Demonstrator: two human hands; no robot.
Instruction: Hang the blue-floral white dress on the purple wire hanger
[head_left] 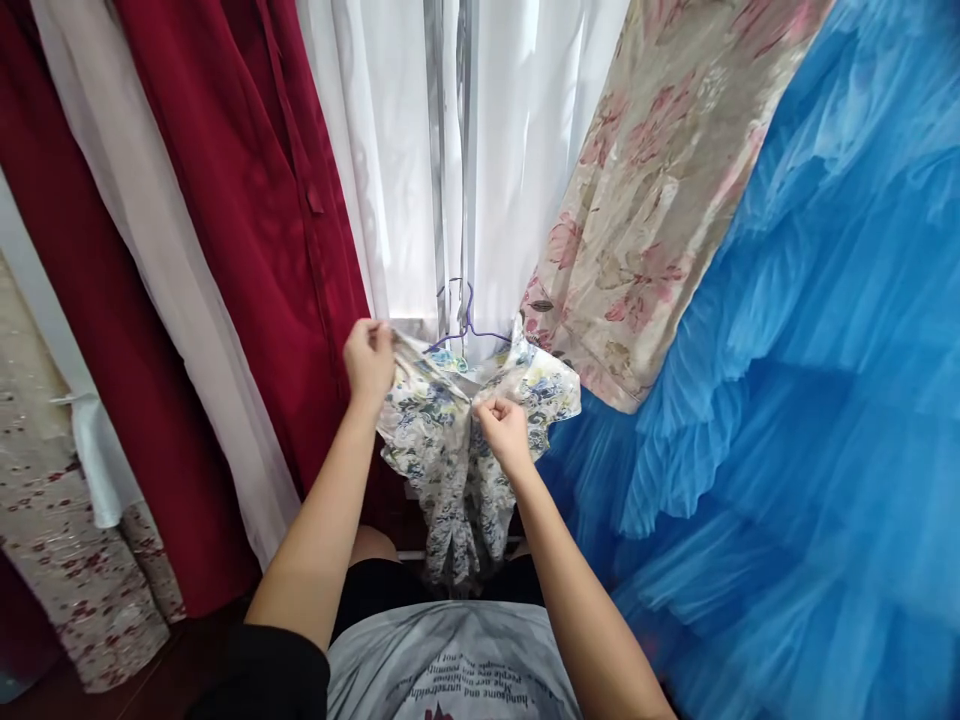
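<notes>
A small white blouse (435, 425) with a blue, yellow and green floral print hangs in front of me on a thin purple hanger (470, 318). My left hand (369, 362) pinches the edge of its neckline at the left shoulder and pulls it outward. At the middle of the front opening, my right hand (501, 428) has its fingers curled closed on the fabric edge. The hanger's hook and part of its arms show above the collar; the rest is hidden inside the garment. The lower part of the blouse hangs down between my knees.
Dark red cloth (240, 200) and a pale pink panel (165, 250) hang on the left. White curtains (517, 120) are behind the hanger. To the right hang a beige floral garment (645, 220) and a ruffled blue tulle dress (825, 400).
</notes>
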